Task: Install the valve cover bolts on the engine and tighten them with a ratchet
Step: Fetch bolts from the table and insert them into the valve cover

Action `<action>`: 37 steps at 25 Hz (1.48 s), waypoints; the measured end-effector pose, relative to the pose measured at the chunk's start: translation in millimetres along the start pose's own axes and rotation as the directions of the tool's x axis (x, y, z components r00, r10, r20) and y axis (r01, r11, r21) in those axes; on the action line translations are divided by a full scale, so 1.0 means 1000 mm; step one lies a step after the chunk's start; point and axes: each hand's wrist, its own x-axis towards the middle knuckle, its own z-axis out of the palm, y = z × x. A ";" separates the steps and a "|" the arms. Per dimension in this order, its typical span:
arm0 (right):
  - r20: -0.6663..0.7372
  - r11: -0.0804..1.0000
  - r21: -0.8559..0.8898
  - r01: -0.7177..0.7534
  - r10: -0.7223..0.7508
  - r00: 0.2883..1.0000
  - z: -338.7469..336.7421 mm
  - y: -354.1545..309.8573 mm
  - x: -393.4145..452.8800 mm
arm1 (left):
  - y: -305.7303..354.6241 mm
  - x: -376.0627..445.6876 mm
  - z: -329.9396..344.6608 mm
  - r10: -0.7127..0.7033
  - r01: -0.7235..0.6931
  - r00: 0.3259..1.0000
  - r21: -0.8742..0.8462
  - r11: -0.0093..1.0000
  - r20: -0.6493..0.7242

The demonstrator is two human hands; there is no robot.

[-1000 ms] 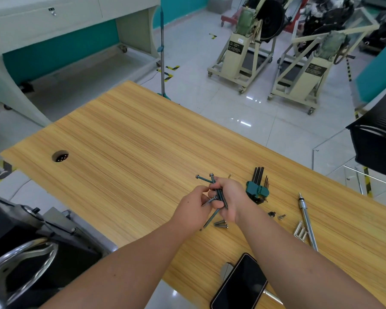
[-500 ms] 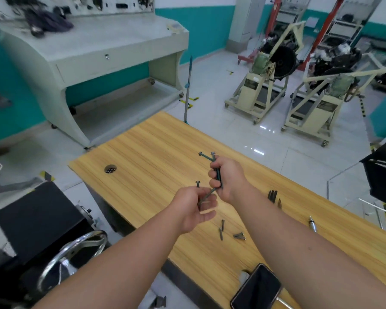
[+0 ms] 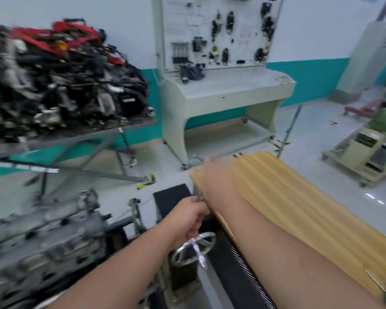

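Head view shows a heavily blurred frame. The left hand (image 3: 187, 216) is seen with fingers curled round something thin and metallic, judged to be one or more bolts (image 3: 198, 199), though this cannot be confirmed through the blur. The right hand (image 3: 212, 172) is stretched forward over the corner of the wooden bench (image 3: 299, 197); a few dark bolt tips (image 3: 237, 155) seem to poke out beyond it, but whether its fingers are closed round them cannot be told. The engine (image 3: 42, 237) sits at the lower left, well apart from both hands, with a chromed handwheel (image 3: 193, 246) just below the left hand.

Bolts are judged likely to be dropped if the loose bundle is carried quickly; a bolt could roll under the stand or fall into an open engine recess. A sleeve or wrist could also be caught on the handwheel.
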 end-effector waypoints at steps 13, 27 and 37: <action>0.540 0.694 -0.515 0.503 -0.193 0.819 0.239 0.153 -0.155 | -0.025 -0.141 -0.227 0.002 -0.334 0.919 -0.777 0.534 -0.394; 0.635 0.547 -0.554 0.627 -0.210 0.744 0.306 0.167 -0.183 | -0.039 -0.172 -0.289 0.019 -0.436 0.890 -0.840 0.324 -0.455; 0.725 0.357 -0.556 0.751 -0.233 0.648 0.334 0.178 -0.181 | -0.026 -0.187 -0.333 -0.007 -0.279 0.954 -0.897 0.342 -0.299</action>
